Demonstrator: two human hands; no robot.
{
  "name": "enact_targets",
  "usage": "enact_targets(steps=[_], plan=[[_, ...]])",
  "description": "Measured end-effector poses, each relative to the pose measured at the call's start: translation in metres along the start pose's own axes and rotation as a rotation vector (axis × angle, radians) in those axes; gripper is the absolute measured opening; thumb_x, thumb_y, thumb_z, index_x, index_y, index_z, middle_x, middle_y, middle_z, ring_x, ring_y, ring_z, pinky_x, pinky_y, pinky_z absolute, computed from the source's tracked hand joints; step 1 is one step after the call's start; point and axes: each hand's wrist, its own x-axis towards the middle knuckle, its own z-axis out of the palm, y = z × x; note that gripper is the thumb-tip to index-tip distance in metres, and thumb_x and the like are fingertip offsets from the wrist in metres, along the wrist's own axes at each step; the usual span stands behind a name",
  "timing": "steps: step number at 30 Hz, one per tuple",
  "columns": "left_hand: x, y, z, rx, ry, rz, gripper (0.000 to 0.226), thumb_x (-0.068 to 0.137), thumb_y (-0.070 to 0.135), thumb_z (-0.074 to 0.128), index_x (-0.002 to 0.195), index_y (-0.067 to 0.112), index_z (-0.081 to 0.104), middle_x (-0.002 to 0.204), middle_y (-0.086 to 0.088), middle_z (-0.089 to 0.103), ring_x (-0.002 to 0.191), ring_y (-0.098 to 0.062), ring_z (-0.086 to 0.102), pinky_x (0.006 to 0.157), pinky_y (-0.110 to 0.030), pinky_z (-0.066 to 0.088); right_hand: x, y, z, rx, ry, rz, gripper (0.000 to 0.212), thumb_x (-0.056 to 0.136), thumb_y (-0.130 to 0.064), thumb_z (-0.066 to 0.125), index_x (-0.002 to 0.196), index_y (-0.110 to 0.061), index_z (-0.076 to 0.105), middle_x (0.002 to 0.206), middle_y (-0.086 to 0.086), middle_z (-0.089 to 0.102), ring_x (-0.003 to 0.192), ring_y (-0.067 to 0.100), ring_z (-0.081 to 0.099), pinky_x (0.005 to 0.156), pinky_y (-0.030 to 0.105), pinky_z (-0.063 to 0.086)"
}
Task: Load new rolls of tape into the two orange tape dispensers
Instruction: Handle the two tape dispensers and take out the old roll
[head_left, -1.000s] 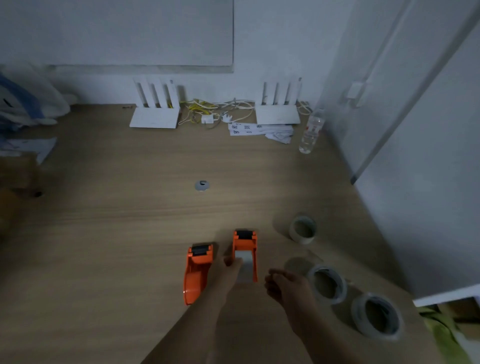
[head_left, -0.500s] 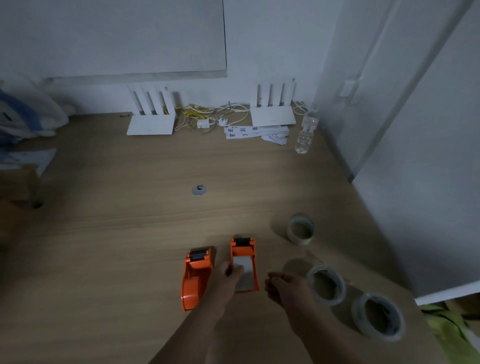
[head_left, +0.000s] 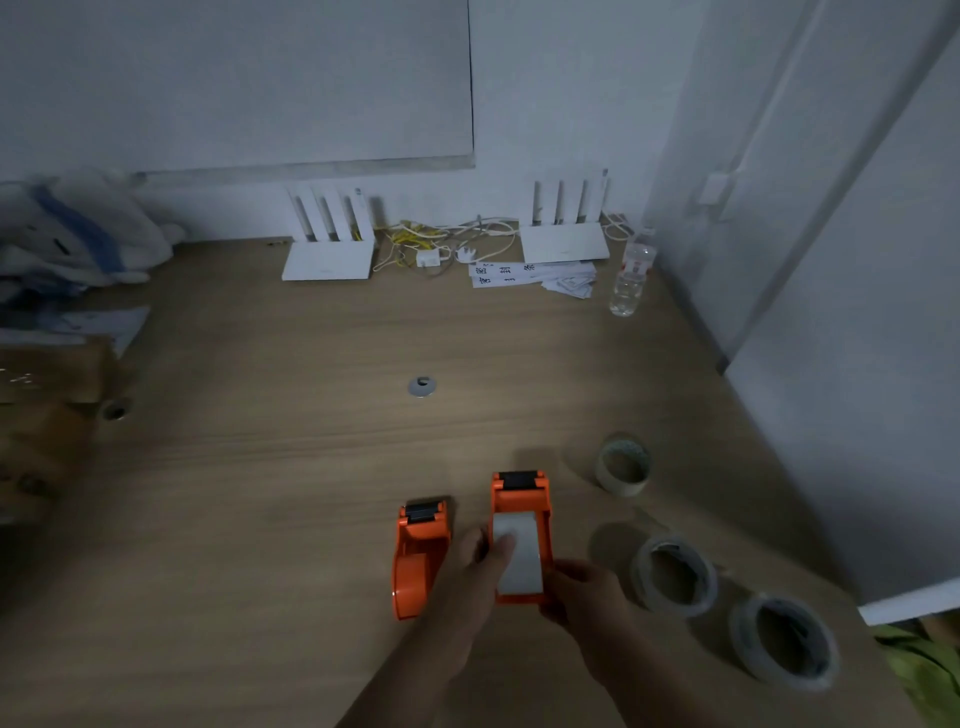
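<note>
Two orange tape dispensers lie on the wooden table (head_left: 260, 493). The left dispenser (head_left: 418, 558) lies untouched. The right dispenser (head_left: 521, 535) has a pale roll in its cradle; my left hand (head_left: 478, 577) grips its left side with the thumb on the roll, and my right hand (head_left: 582, 597) holds its near right corner. To the right lie two clear tape rolls, one nearer the dispensers (head_left: 674, 574) and one further right (head_left: 784, 642). A small beige roll (head_left: 623, 466) stands beyond them.
Two white routers (head_left: 330, 249) (head_left: 565, 234) with cables, paper slips (head_left: 530, 274) and a water bottle (head_left: 629, 278) line the back wall. A grey cable grommet (head_left: 421, 386) sits mid-table. Cardboard (head_left: 47, 415) and bags are at the left. A white wall panel (head_left: 857, 364) bounds the right.
My right hand has moved left onto the right dispenser's near corner. My left hand's thumb has settled on the roll in that dispenser. The camera has shifted slightly.
</note>
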Motion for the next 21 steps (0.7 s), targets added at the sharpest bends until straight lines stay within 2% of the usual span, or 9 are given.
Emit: enact_targets(steps=[3, 6, 9, 10, 13, 15, 16, 18, 21], plan=[[-0.006, 0.009, -0.002, -0.063, -0.018, 0.035, 0.021, 0.108, 0.032, 0.069, 0.1, 0.015, 0.079, 0.103, -0.015, 0.08, 0.1, -0.03, 0.07, 0.098, -0.053, 0.056, 0.0, 0.004, -0.002, 0.013, 0.039, -0.002, 0.013, 0.085, 0.0, 0.062, 0.085, -0.005, 0.073, 0.077, 0.015, 0.072, 0.067, 0.022, 0.064, 0.059, 0.03, 0.053], [-0.009, 0.021, -0.001, -0.065, -0.017, 0.066, 0.024, 0.111, 0.02, 0.063, 0.091, 0.017, 0.077, 0.086, -0.003, 0.075, 0.09, -0.024, 0.066, 0.087, -0.042, 0.05, 0.004, 0.006, -0.005, 0.022, 0.055, -0.02, 0.012, 0.084, 0.001, 0.063, 0.085, -0.004, 0.074, 0.077, 0.016, 0.072, 0.068, 0.022, 0.065, 0.06, 0.031, 0.053], [-0.012, 0.031, 0.001, -0.053, -0.031, 0.071, 0.03, 0.112, 0.016, 0.06, 0.086, 0.018, 0.073, 0.068, 0.009, 0.076, 0.07, -0.006, 0.068, 0.069, -0.028, 0.053, 0.007, 0.004, -0.007, -0.007, 0.055, -0.046, 0.01, 0.084, -0.002, 0.066, 0.089, -0.002, 0.074, 0.077, 0.015, 0.073, 0.068, 0.022, 0.065, 0.061, 0.031, 0.054], [-0.012, 0.031, 0.002, -0.054, -0.04, 0.066, 0.031, 0.112, 0.016, 0.06, 0.084, 0.018, 0.073, 0.066, 0.009, 0.076, 0.068, -0.005, 0.067, 0.068, -0.028, 0.053, 0.008, 0.003, -0.008, -0.026, 0.064, -0.061, 0.012, 0.083, -0.004, 0.067, 0.092, -0.001, 0.074, 0.077, 0.013, 0.074, 0.068, 0.022, 0.066, 0.063, 0.032, 0.054], [-0.014, 0.031, 0.002, -0.07, -0.045, 0.07, 0.029, 0.111, 0.017, 0.061, 0.085, 0.019, 0.074, 0.071, 0.007, 0.076, 0.077, -0.014, 0.067, 0.074, -0.034, 0.053, 0.006, -0.004, -0.007, -0.181, 0.167, -0.172, 0.022, 0.081, -0.016, 0.071, 0.099, -0.004, 0.073, 0.081, 0.005, 0.076, 0.076, 0.02, 0.07, 0.072, 0.035, 0.054], [-0.013, 0.03, 0.002, -0.051, -0.049, 0.082, 0.019, 0.111, 0.019, 0.062, 0.097, 0.018, 0.076, 0.082, 0.005, 0.08, 0.079, -0.01, 0.072, 0.075, -0.027, 0.058, -0.004, -0.016, -0.004, -0.266, 0.279, -0.274, 0.032, 0.081, -0.024, 0.071, 0.11, -0.011, 0.068, 0.093, 0.003, 0.073, 0.087, 0.018, 0.067, 0.077, 0.032, 0.052], [-0.013, 0.028, 0.002, -0.05, -0.044, 0.083, 0.015, 0.11, 0.021, 0.063, 0.105, 0.016, 0.077, 0.091, 0.001, 0.083, 0.084, -0.01, 0.074, 0.078, -0.029, 0.06, -0.011, -0.025, -0.002, -0.243, 0.301, -0.33, 0.03, 0.083, -0.025, 0.07, 0.11, -0.013, 0.068, 0.094, 0.002, 0.072, 0.088, 0.017, 0.066, 0.076, 0.031, 0.05], [-0.013, 0.026, 0.004, -0.068, -0.031, 0.078, 0.019, 0.11, 0.024, 0.065, 0.118, 0.012, 0.077, 0.107, -0.008, 0.083, 0.095, -0.018, 0.076, 0.088, -0.037, 0.06, -0.025, -0.043, 0.001, -0.136, 0.192, -0.418, 0.016, 0.088, -0.023, 0.063, 0.095, -0.013, 0.073, 0.086, 0.002, 0.075, 0.08, 0.02, 0.069, 0.069, 0.033, 0.053], [-0.011, 0.022, 0.006, -0.031, -0.037, 0.086, 0.023, 0.11, 0.024, 0.064, 0.125, 0.01, 0.075, 0.107, -0.006, 0.081, 0.089, -0.009, 0.077, 0.076, -0.023, 0.061, -0.039, -0.063, 0.003, -0.056, -0.078, -0.442, 0.021, 0.092, -0.024, 0.059, 0.09, -0.011, 0.076, 0.085, 0.012, 0.077, 0.084, 0.03, 0.073, 0.075, 0.046, 0.058]])
